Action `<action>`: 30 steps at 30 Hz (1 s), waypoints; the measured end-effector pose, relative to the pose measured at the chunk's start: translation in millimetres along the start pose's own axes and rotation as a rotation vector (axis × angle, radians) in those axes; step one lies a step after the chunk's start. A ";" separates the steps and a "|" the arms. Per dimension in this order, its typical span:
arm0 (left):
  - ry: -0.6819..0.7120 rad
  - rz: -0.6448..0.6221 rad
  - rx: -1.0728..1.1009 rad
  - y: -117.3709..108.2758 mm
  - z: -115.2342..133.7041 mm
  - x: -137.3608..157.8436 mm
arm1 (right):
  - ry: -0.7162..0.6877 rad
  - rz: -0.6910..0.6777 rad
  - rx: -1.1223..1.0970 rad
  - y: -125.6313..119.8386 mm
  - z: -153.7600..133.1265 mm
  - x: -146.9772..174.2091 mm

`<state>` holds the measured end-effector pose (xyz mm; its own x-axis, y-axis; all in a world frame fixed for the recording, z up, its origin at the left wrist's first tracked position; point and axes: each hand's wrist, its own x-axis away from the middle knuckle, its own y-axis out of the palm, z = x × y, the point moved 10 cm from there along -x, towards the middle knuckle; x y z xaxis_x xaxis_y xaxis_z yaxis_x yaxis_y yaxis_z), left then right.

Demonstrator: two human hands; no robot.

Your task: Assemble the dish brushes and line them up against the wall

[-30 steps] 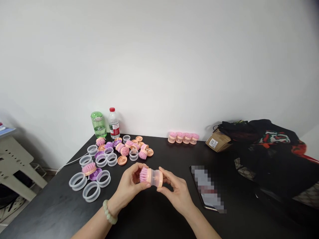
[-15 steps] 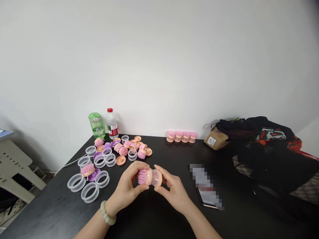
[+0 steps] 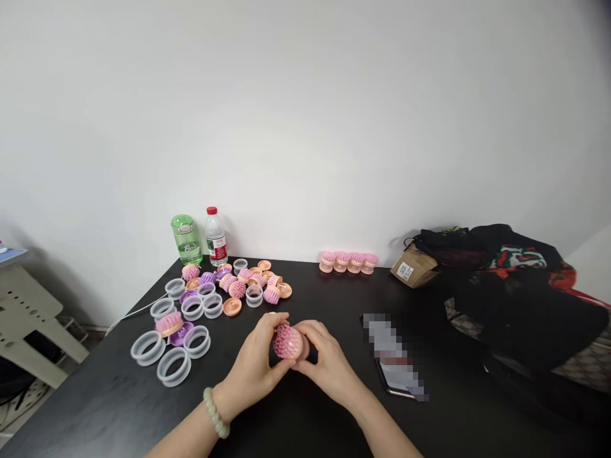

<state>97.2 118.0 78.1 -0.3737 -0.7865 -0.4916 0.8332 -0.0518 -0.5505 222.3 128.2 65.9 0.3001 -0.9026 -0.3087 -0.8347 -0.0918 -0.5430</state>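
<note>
Between my two hands, above the black table, is a round scrub brush [image 3: 287, 342] with pink bristles and a peach body. Its bristles face toward me and slightly left. My left hand [image 3: 260, 353] curls around the bristle end from the left, thumb below. My right hand [image 3: 329, 362] grips the body from the right, covering most of it. To the left lie loose parts: clear rings [image 3: 174, 367], a pink bristle head [image 3: 168, 324], purple discs [image 3: 181, 333] and peach caps [image 3: 231, 307]. Several assembled pink brushes [image 3: 348, 262] stand in a row by the wall.
A green bottle [image 3: 187, 240] and a red-capped water bottle [image 3: 216, 236] stand at the table's back left. Right of my hands lies a phone [image 3: 394, 359], its screen blurred. A brown paper bag [image 3: 414, 266] and a heap of dark clothing [image 3: 520, 305] occupy the right side.
The brush has turned so its bristles face me instead of pointing left. My right hand has moved a little left and wraps further round the body.
</note>
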 end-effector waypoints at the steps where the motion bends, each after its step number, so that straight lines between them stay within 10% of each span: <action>1: 0.015 -0.002 -0.022 2.8 -0.4 0.6 | -0.011 0.005 0.028 -0.5 -1.6 -0.3; 7: 0.018 0.015 0.019 7.1 -2.9 -0.4 | 0.043 0.069 0.005 -7.4 16.4 -5.4; 15: -0.223 0.014 0.405 7.7 -21.0 -2.4 | 0.264 0.032 -0.813 6.5 46.4 -4.3; 21: -0.430 -0.074 1.044 27.2 -19.5 -1.2 | 0.208 0.062 -0.842 2.9 33.1 -0.1; 30: -0.571 -0.040 1.279 36.6 -25.4 5.0 | 0.171 0.035 -0.790 2.7 27.0 1.1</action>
<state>115.5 127.8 38.4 -0.4479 -0.8939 0.0185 0.7311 -0.3543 0.5831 232.8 138.3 43.0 0.2467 -0.9563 -0.1571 -0.9411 -0.2751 0.1967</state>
